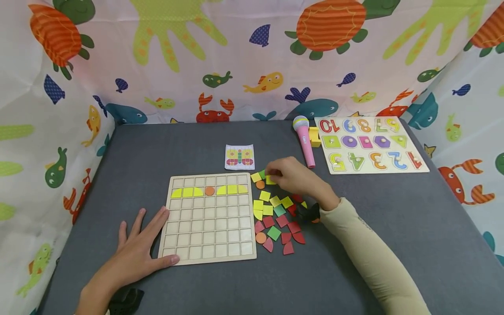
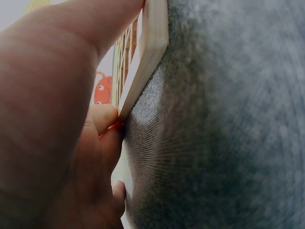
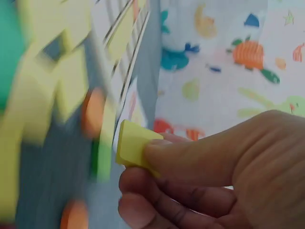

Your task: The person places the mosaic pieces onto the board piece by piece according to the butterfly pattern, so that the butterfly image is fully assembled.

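Observation:
A wooden grid board [image 1: 214,218] lies on the table with a row of yellow pieces [image 1: 188,192] and one orange disc [image 1: 210,190] near its far edge. My left hand [image 1: 135,249] rests at the board's left side, fingers spread, thumb on the near left corner; the left wrist view shows the board's edge [image 2: 145,62] close to that thumb. Between thumb and fingertips, my right hand [image 1: 293,177] pinches a yellow square tile [image 3: 136,143], just right of the board's far corner. Beneath and nearer lie loose tiles, including a green square [image 1: 274,233] and red pieces [image 1: 293,227].
Beyond the board lies a picture card [image 1: 239,157] with a butterfly pattern. At the back right are a pink toy microphone [image 1: 304,142], a yellow block [image 1: 314,137] and a number puzzle board [image 1: 372,146]. A printed curtain [image 1: 244,57] surrounds the grey table [image 1: 165,144].

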Demonstrator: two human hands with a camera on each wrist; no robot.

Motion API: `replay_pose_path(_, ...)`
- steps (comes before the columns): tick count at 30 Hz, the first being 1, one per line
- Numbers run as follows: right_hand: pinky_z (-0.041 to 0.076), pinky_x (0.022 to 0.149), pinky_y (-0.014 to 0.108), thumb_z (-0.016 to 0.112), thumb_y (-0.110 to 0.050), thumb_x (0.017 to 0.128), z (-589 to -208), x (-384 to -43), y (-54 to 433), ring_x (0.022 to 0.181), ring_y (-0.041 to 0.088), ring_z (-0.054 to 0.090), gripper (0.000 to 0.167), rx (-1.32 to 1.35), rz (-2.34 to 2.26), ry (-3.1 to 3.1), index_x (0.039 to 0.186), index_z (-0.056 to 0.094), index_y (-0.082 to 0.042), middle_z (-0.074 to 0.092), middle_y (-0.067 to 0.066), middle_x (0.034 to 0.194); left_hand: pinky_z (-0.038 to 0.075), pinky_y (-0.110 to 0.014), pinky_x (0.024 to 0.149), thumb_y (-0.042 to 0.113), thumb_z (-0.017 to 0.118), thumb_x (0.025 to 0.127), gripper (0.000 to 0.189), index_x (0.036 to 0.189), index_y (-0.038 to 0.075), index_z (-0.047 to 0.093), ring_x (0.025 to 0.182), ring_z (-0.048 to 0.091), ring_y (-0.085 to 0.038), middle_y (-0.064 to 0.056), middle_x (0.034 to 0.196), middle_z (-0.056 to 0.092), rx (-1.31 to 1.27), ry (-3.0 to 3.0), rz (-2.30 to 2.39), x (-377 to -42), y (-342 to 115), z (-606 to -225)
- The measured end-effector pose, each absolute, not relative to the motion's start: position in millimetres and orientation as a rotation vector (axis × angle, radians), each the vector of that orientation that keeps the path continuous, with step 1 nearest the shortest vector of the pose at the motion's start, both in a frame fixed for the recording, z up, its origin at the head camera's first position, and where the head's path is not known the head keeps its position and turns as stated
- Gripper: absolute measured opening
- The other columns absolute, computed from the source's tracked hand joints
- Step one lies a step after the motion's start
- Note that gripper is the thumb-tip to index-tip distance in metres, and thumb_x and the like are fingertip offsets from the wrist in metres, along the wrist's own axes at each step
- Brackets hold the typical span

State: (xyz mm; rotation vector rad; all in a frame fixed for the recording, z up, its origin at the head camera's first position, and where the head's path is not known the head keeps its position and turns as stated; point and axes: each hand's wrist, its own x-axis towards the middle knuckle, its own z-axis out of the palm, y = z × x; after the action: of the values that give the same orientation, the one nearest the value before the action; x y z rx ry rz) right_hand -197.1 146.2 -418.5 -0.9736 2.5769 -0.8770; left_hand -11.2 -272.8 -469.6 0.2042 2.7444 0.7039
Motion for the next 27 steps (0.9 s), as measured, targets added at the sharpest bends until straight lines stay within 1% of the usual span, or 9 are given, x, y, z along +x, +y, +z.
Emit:
replay_pose_path(3,0.056,0.074,0.033,0.069,-0.002,0.102,-420,-197,113,0.08,0.019,0.063,0.018,-1.052,-0.926,2.511,0.116,0.079,0.0,0.075,0.006,0.102,-0.016,-0.082,0.111,0.075,0.078,0.083,0.123,0.175,0.022,0.015,0.16,-0.005,-0.053,-0.009,0.179,0.015,0.215,2.753,0.685,-11,-273,-471)
replay_pose_path(6,0.052,0.071,0.029,0.067,-0.002,0.102,-422,-196,79,0.078,0.016,0.061,0.017,-1.144,-0.952,2.454,0.115,0.079,0.0,0.075,0.005,0.102,-0.015,-0.082,0.111,0.076,0.077,0.083,0.123,0.175,0.023,0.015,0.16,-0.005,-0.052,-0.008,0.179,0.015,0.225,2.758,0.68,-12,-273,-473)
replay_pose_path(8,0.048,0.072,0.027,0.067,-0.001,0.102,-424,-195,56,0.078,0.016,0.059,0.016,-1.214,-0.954,2.415,0.112,0.079,-0.001,0.074,0.004,0.099,-0.014,-0.082,0.111,0.076,0.077,0.083,0.122,0.175,0.023,0.016,0.16,-0.004,-0.052,-0.008,0.179,0.016,0.23,2.757,0.687,-12,-273,-474)
replay_pose_path(11,0.047,0.075,0.025,0.066,0.001,0.102,-426,-190,23,0.08,0.015,0.058,0.016,-1.289,-0.956,2.351,0.111,0.079,-0.002,0.073,0.005,0.096,-0.013,-0.082,0.111,0.074,0.078,0.084,0.12,0.174,0.023,0.016,0.16,-0.004,-0.053,-0.009,0.179,0.016,0.23,2.752,0.701,-12,-273,-475)
replay_pose_path(13,0.048,0.077,0.025,0.066,0.001,0.102,-427,-187,3,0.081,0.015,0.059,0.017,-1.325,-0.954,2.317,0.111,0.079,-0.002,0.073,0.006,0.095,-0.013,-0.083,0.111,0.073,0.078,0.085,0.12,0.174,0.023,0.016,0.159,-0.003,-0.054,-0.009,0.179,0.016,0.231,2.753,0.709,-12,-273,-474)
replay_pose_path(15,0.049,0.079,0.024,0.066,0.002,0.102,-427,-184,-15,0.083,0.015,0.06,0.018,-1.354,-0.953,2.297,0.113,0.079,-0.002,0.074,0.006,0.099,-0.012,-0.083,0.111,0.072,0.078,0.085,0.119,0.174,0.023,0.016,0.159,-0.003,-0.054,-0.01,0.179,0.016,0.231,2.756,0.717,-12,-274,-473)
replay_pose_path(17,0.048,0.08,0.022,0.065,0.001,0.103,-427,-181,-31,0.084,0.013,0.06,0.018,-1.385,-0.933,2.294,0.114,0.079,-0.002,0.073,0.005,0.1,-0.012,-0.083,0.111,0.072,0.078,0.086,0.119,0.174,0.023,0.016,0.159,-0.003,-0.054,-0.009,0.179,0.016,0.232,2.763,0.718,-12,-274,-472)
replay_pose_path(23,0.047,0.079,0.018,0.063,0.003,0.102,-426,-175,-67,0.08,0.012,0.058,0.02,-1.451,-0.856,2.314,0.111,0.08,-0.002,0.072,0.005,0.094,-0.013,-0.084,0.11,0.073,0.078,0.085,0.12,0.174,0.022,0.017,0.159,-0.004,-0.054,-0.009,0.179,0.016,0.243,2.774,0.706,-11,-275,-469)
replay_pose_path(27,0.048,0.079,0.016,0.061,0.005,0.101,-429,-172,-81,0.082,0.011,0.06,0.021,-1.438,-0.803,2.358,0.109,0.08,-0.002,0.075,0.005,0.099,-0.014,-0.083,0.11,0.074,0.078,0.084,0.121,0.174,0.022,0.016,0.159,-0.004,-0.054,-0.009,0.179,0.015,0.239,2.771,0.704,-12,-275,-469)
